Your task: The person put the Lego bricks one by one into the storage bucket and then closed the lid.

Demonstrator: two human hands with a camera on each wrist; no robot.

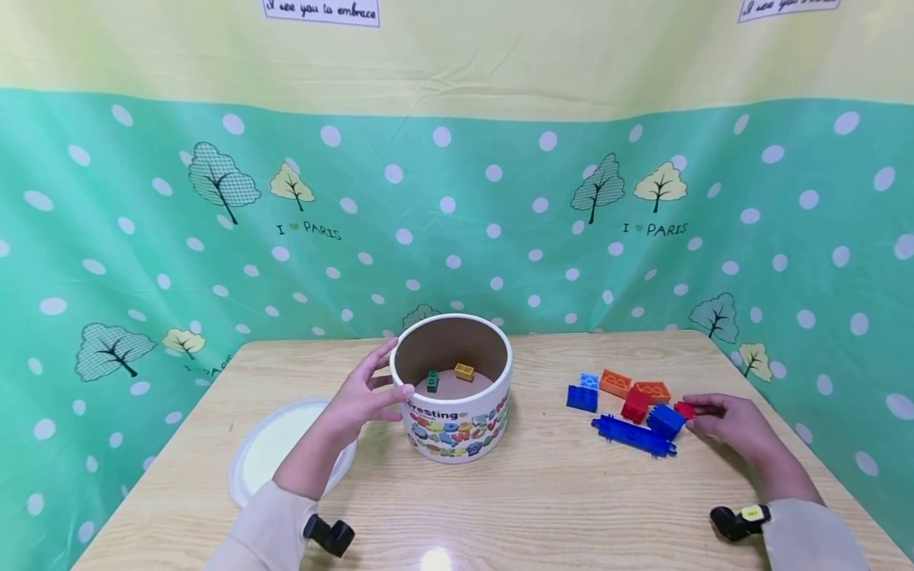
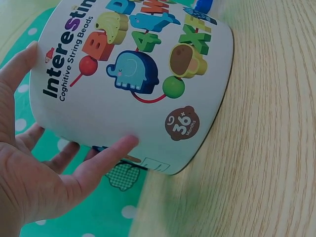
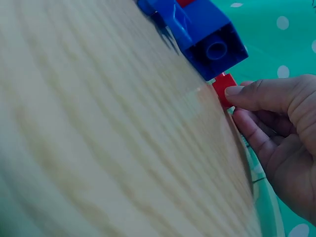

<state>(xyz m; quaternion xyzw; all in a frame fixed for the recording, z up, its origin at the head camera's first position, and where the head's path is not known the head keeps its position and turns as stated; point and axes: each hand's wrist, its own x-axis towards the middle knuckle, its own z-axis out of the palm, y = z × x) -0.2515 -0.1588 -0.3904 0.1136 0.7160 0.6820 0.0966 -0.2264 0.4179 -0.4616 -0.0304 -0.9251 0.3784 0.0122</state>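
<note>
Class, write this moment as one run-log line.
left grip: touching tub | right grip: pinching small red block | tub holds: green block, yellow block | lid: on table
</note>
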